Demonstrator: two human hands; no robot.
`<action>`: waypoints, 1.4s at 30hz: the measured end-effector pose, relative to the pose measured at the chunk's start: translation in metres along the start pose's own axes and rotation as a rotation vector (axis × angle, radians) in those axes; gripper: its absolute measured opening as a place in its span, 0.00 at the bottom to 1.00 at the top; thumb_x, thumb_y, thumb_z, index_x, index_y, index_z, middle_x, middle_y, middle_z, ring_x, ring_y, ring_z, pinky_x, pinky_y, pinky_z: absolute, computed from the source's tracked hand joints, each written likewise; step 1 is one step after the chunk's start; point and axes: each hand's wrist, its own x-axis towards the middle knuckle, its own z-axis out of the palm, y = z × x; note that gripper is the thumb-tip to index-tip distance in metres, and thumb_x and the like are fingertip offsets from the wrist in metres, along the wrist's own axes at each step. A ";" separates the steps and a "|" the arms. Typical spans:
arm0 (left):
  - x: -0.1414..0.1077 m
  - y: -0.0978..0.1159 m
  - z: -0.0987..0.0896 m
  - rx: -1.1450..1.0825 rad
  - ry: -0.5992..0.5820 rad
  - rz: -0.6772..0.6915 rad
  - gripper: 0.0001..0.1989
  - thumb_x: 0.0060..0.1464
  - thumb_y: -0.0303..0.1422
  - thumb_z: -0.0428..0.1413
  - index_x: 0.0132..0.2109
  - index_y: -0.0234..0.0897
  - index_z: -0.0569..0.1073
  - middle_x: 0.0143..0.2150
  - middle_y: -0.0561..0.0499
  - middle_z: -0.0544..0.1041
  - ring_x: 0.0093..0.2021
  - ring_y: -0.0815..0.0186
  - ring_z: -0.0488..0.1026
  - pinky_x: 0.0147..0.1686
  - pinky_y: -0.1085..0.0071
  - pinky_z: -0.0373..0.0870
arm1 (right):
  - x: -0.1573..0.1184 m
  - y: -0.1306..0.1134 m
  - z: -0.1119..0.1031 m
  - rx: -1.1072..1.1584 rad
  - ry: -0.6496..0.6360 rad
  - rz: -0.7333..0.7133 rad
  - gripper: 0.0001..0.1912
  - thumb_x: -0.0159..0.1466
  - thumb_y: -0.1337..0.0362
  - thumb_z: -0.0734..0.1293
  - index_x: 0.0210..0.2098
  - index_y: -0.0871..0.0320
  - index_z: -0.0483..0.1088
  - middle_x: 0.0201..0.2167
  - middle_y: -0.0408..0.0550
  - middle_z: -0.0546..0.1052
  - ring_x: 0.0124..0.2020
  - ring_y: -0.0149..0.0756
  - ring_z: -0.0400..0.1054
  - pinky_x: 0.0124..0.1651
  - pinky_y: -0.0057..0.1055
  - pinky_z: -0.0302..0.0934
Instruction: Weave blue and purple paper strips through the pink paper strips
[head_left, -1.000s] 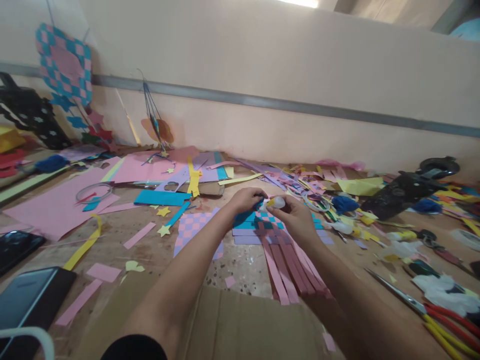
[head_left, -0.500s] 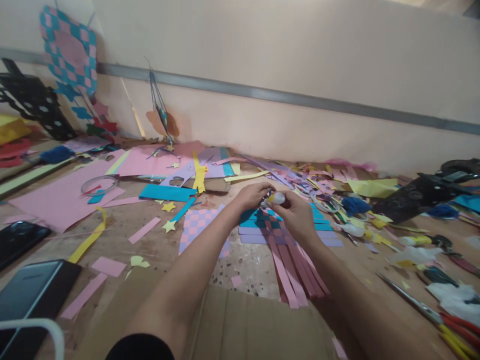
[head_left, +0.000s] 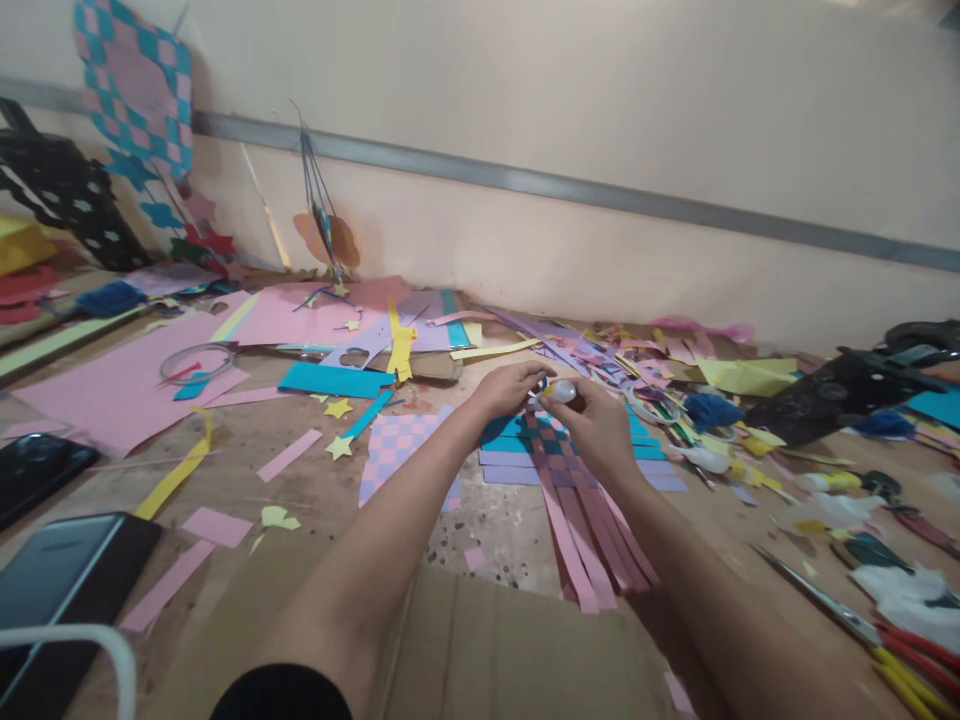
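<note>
On the worktable (head_left: 495, 530), centre: paper weave (head_left: 559, 450) of teal, lilac and pink strips, loose pink ends toward me.
Hands: left hand (head_left: 510, 388) and right hand (head_left: 596, 425) close together above its top edge; right pinches a small squeeze bottle (head_left: 561, 391); left's grip I can't tell.
Nearby: checkered pink-lilac weave (head_left: 397, 455) to the left; scissors (head_left: 817, 605) far right.

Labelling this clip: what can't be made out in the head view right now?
Small translucent bottle: label and contents too small to read; the right hand covers part of it.
Woven paper strips: the weave under the left hand is hidden by that hand; whether its fingers grip a strip can't be told.
Red and yellow scissor handles: cut off by the right and bottom frame edges.
Dark phone: lower part hidden behind a white curved rail.
</note>
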 end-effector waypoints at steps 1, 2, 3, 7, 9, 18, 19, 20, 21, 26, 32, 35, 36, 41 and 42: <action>0.000 0.000 0.000 -0.006 -0.002 -0.007 0.19 0.71 0.37 0.49 0.61 0.40 0.76 0.52 0.46 0.82 0.31 0.70 0.76 0.32 0.74 0.73 | 0.001 0.000 0.000 -0.001 0.005 0.001 0.17 0.59 0.46 0.72 0.30 0.53 0.74 0.24 0.43 0.74 0.28 0.40 0.66 0.33 0.35 0.55; -0.001 0.000 0.000 -0.012 -0.003 -0.014 0.19 0.71 0.37 0.49 0.61 0.41 0.76 0.51 0.46 0.82 0.30 0.70 0.76 0.32 0.74 0.72 | 0.002 0.000 0.000 -0.002 0.009 -0.002 0.17 0.59 0.46 0.72 0.28 0.53 0.74 0.23 0.43 0.73 0.28 0.39 0.65 0.33 0.34 0.55; -0.001 0.000 0.000 -0.016 -0.002 -0.019 0.19 0.71 0.37 0.49 0.61 0.40 0.76 0.51 0.46 0.82 0.31 0.70 0.76 0.32 0.75 0.72 | 0.003 0.000 0.001 -0.004 0.010 -0.007 0.18 0.59 0.45 0.72 0.27 0.53 0.73 0.23 0.43 0.73 0.28 0.39 0.65 0.33 0.34 0.54; 0.001 -0.001 0.000 -0.014 0.012 -0.011 0.18 0.70 0.36 0.49 0.58 0.39 0.78 0.51 0.46 0.82 0.35 0.69 0.77 0.36 0.74 0.74 | 0.007 0.001 0.002 0.000 0.020 -0.016 0.19 0.58 0.44 0.71 0.26 0.53 0.72 0.22 0.42 0.72 0.28 0.38 0.64 0.33 0.34 0.54; 0.002 -0.001 0.000 -0.022 0.012 -0.003 0.18 0.70 0.35 0.49 0.58 0.39 0.78 0.52 0.45 0.82 0.35 0.68 0.78 0.37 0.74 0.75 | 0.008 0.001 0.003 0.018 0.025 -0.003 0.19 0.58 0.44 0.71 0.26 0.53 0.73 0.22 0.42 0.72 0.27 0.38 0.64 0.32 0.34 0.54; 0.000 -0.001 -0.001 -0.020 0.007 0.008 0.18 0.69 0.35 0.48 0.58 0.38 0.78 0.50 0.46 0.82 0.35 0.68 0.77 0.35 0.74 0.73 | 0.007 0.004 0.002 0.021 0.021 0.013 0.19 0.58 0.45 0.71 0.25 0.53 0.71 0.22 0.41 0.72 0.27 0.37 0.63 0.32 0.34 0.52; 0.000 -0.001 -0.001 -0.014 0.009 0.010 0.18 0.69 0.35 0.48 0.58 0.38 0.78 0.50 0.46 0.82 0.35 0.68 0.77 0.35 0.75 0.73 | 0.007 0.003 0.002 0.019 0.027 0.009 0.19 0.58 0.45 0.71 0.24 0.53 0.71 0.22 0.41 0.71 0.27 0.37 0.63 0.32 0.34 0.52; 0.000 -0.001 -0.001 -0.011 0.009 0.008 0.18 0.69 0.35 0.48 0.58 0.38 0.77 0.49 0.46 0.82 0.34 0.69 0.77 0.34 0.75 0.73 | 0.006 0.002 0.002 0.015 0.035 0.004 0.19 0.58 0.45 0.70 0.24 0.53 0.71 0.21 0.41 0.71 0.27 0.37 0.62 0.32 0.34 0.52; 0.000 -0.001 -0.001 -0.011 0.006 0.004 0.18 0.69 0.35 0.48 0.58 0.38 0.77 0.48 0.47 0.82 0.33 0.69 0.77 0.34 0.75 0.73 | 0.006 0.001 0.003 0.011 0.044 -0.001 0.20 0.58 0.44 0.70 0.23 0.53 0.70 0.20 0.40 0.70 0.26 0.36 0.62 0.32 0.34 0.52; -0.002 0.002 -0.001 -0.049 -0.009 -0.021 0.18 0.70 0.35 0.48 0.59 0.38 0.76 0.46 0.47 0.82 0.28 0.70 0.76 0.32 0.73 0.72 | 0.006 0.002 0.007 0.010 0.090 -0.005 0.21 0.57 0.44 0.70 0.22 0.54 0.70 0.20 0.39 0.68 0.26 0.36 0.61 0.32 0.34 0.51; -0.001 0.000 -0.001 -0.081 -0.014 -0.013 0.17 0.71 0.35 0.48 0.57 0.37 0.76 0.48 0.45 0.81 0.30 0.70 0.77 0.30 0.75 0.71 | 0.004 0.007 0.012 0.060 0.090 0.017 0.18 0.58 0.46 0.71 0.24 0.54 0.71 0.22 0.40 0.70 0.27 0.37 0.63 0.33 0.34 0.52; -0.001 -0.002 -0.001 -0.101 -0.020 -0.032 0.17 0.71 0.36 0.48 0.58 0.37 0.76 0.47 0.46 0.81 0.28 0.70 0.77 0.27 0.75 0.69 | 0.005 0.009 0.012 0.055 0.091 0.010 0.18 0.58 0.46 0.71 0.24 0.53 0.69 0.22 0.40 0.68 0.27 0.36 0.61 0.33 0.33 0.51; -0.001 -0.002 0.000 -0.107 -0.022 -0.037 0.17 0.71 0.36 0.48 0.58 0.37 0.76 0.46 0.46 0.81 0.28 0.70 0.76 0.27 0.76 0.69 | 0.005 0.010 0.012 0.053 0.091 0.008 0.19 0.58 0.46 0.71 0.24 0.53 0.69 0.21 0.39 0.68 0.28 0.36 0.61 0.33 0.33 0.51; -0.002 0.002 -0.001 -0.108 -0.021 -0.052 0.17 0.70 0.35 0.49 0.58 0.37 0.76 0.43 0.47 0.81 0.27 0.70 0.76 0.27 0.76 0.69 | 0.004 0.010 0.012 0.059 0.088 -0.001 0.19 0.59 0.47 0.71 0.23 0.53 0.69 0.22 0.39 0.68 0.28 0.36 0.61 0.33 0.33 0.51; -0.003 0.003 -0.001 -0.110 -0.025 -0.053 0.17 0.70 0.34 0.49 0.58 0.37 0.76 0.43 0.47 0.81 0.27 0.70 0.76 0.27 0.76 0.69 | 0.004 0.010 0.013 0.064 0.091 0.002 0.18 0.59 0.48 0.72 0.24 0.53 0.69 0.22 0.39 0.68 0.28 0.36 0.61 0.33 0.33 0.51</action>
